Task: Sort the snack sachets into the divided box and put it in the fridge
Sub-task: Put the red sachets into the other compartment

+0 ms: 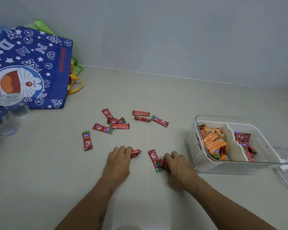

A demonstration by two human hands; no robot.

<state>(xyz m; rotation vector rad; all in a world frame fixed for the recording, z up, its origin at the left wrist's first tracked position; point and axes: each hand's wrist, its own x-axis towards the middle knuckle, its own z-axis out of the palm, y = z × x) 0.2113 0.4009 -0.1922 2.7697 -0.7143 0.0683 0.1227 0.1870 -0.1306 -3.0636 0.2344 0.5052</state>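
Red sachets [136, 153] are pinched in the left grip [119, 156] and the right grip [176, 163], partly hidden by curled fingers.

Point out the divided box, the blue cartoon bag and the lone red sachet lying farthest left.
divided box [192, 143], head view, perforated left wall.
blue cartoon bag [56, 77], head view, plain blue panel.
lone red sachet [87, 141], head view, middle of wrapper.

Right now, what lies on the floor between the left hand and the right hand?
In the head view, two red sachets: one gripped by the left hand, one lying flat beside the right hand, which grips more. Bare floor separates them.
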